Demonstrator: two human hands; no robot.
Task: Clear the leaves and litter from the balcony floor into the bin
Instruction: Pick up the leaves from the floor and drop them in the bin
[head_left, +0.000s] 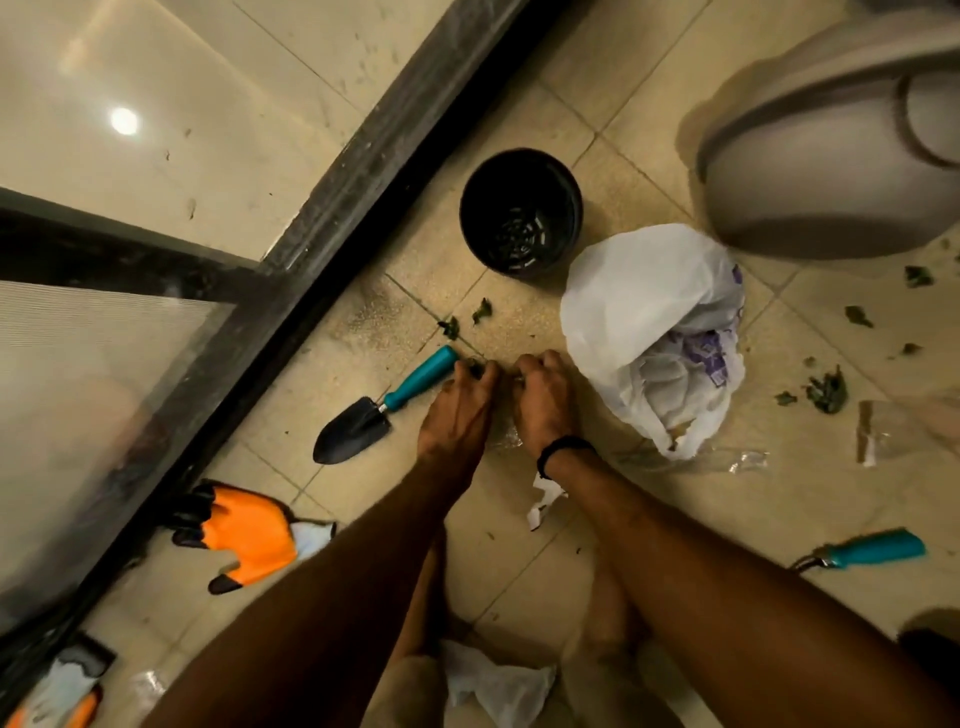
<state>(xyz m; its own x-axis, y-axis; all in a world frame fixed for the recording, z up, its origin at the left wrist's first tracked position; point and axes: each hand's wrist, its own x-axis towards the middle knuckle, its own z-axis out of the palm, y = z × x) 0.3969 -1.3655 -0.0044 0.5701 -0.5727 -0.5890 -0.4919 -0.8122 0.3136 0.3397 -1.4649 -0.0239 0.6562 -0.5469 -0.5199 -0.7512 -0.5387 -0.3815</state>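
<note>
Both hands down on tiled balcony floor (519, 545), close together, knuckles up. Left hand (460, 402) curled, fingers pinched on dark leaf bits at the fingertips, right beside teal handle of black trowel (387, 402) lying flat. Right hand (543, 397) curled too, black band at wrist; what it grips, cannot tell, fingers hidden underneath. White plastic bag (654, 332) with purple print just right of right hand, mouth open toward camera, crumpled. Black plastic pot (522, 213) upright beyond hands, near bag, looks empty. Two small leaf scraps (465, 319) on floor between pot and hands. More leaf litter (826, 389) scattered well right of bag. Clear wrapper (883, 431) lying right of that. Orange-and-black glove (244, 535) flat on floor at left, near dark door frame (291, 291). Second teal-handled tool (867, 551) at lower right. Torn white paper scrap (543, 501) under right wrist. Large grey bin (841, 156) at top right, only partly in view.
</note>
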